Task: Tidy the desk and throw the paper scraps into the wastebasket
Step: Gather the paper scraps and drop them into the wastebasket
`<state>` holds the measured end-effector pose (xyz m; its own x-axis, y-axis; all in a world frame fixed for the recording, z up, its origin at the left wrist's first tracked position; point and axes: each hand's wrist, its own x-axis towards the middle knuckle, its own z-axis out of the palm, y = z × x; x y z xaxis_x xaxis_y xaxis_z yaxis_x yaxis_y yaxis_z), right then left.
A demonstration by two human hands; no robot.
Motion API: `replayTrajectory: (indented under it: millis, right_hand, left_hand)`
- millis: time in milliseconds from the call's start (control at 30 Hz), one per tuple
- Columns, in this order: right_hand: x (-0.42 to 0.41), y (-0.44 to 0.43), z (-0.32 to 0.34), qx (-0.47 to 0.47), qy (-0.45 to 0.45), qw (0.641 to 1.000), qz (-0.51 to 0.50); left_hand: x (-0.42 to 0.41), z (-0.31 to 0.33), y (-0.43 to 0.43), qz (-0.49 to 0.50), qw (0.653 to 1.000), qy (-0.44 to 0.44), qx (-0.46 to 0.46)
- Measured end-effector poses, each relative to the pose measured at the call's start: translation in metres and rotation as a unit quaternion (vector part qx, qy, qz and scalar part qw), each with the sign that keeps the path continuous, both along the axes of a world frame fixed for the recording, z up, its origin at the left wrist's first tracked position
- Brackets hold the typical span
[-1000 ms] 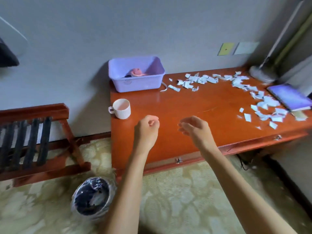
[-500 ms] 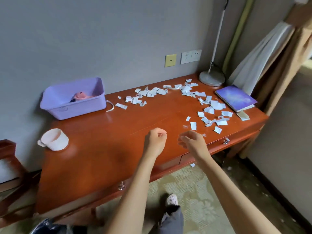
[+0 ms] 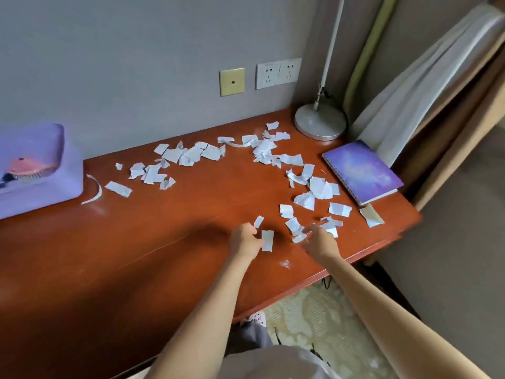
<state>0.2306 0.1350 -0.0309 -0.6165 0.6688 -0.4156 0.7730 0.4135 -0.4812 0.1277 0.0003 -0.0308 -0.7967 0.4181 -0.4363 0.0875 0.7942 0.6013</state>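
A person leans over a red-brown wooden desk (image 3: 131,255), both bare arms stretched toward a litter of torn white paper scraps (image 3: 323,188). The scraps run in a loose arc from the far middle of the desk round to its near right corner.

The left hand (image 3: 244,240) sits knuckles-up with fingers curled, its thumb side against one oblong scrap (image 3: 267,240). Whether that grip has the scrap pinched or merely touches it cannot be told. The right hand (image 3: 321,242) hovers with a wide, loose grip, fingers spread over the nearest cluster of scraps, with nothing visibly in it.

Crowding the pile on the right, a purple spiral-bound notebook (image 3: 362,172) lies at an angle, with scraps just beside its left edge and one off its near corner. A round grey lamp base (image 3: 320,121) with a white stem stands at the far right corner, close to the farthest scraps.

At the far left sits a lavender plastic tub (image 3: 54,187) with a pink hairbrush (image 3: 27,166) inside and a curled white paper strip (image 3: 94,190) just beside it. The grey wall behind carries a yellowish wall plate (image 3: 232,82) and a white double socket (image 3: 278,73). A white curtain (image 3: 410,91) hangs past the desk's right end.
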Motion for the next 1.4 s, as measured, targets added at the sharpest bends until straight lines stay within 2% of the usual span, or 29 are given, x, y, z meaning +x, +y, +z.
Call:
replayTrajectory:
  millis: [133,300,467,667,800,933,1067,1267,1400]
  right_hand:
    - [-0.008,0.029,-0.017,0.047,-0.048,0.991,0.113]
    - [-0.034,0.054,-0.031,0.07,-0.122,0.955,0.26]
    - [-0.048,0.061,-0.041,0.071,-0.14,0.934,0.319]
    - [-0.059,0.072,-0.047,0.056,-0.101,0.937,0.33]
    - [-0.063,0.077,-0.049,0.055,-0.065,0.955,0.285]
    - [-0.073,0.082,-0.041,-0.069,0.004,0.984,0.164]
    - [-0.092,0.088,-0.032,-0.151,0.054,0.985,0.068]
    - [-0.102,0.08,-0.046,-0.062,-0.056,0.981,0.175]
    - [-0.102,0.078,-0.053,0.02,-0.041,0.978,0.203]
  left_hand:
    - [-0.007,-0.021,0.023,-0.019,0.997,0.028,-0.071]
    - [-0.008,-0.04,0.047,-0.032,0.991,0.042,-0.127]
    - [-0.006,-0.048,0.058,-0.025,0.98,0.067,-0.188]
    - [-0.014,-0.053,0.065,0.03,0.983,0.055,-0.175]
    - [-0.019,-0.049,0.065,0.123,0.99,-0.001,-0.069]
    - [-0.028,-0.045,0.06,0.17,0.985,-0.012,-0.025]
    - [-0.039,-0.05,0.06,0.166,0.986,-0.019,-0.02]
    - [-0.038,-0.056,0.064,0.117,0.988,0.005,-0.097]
    - [-0.036,-0.057,0.063,0.086,0.987,0.059,-0.119]
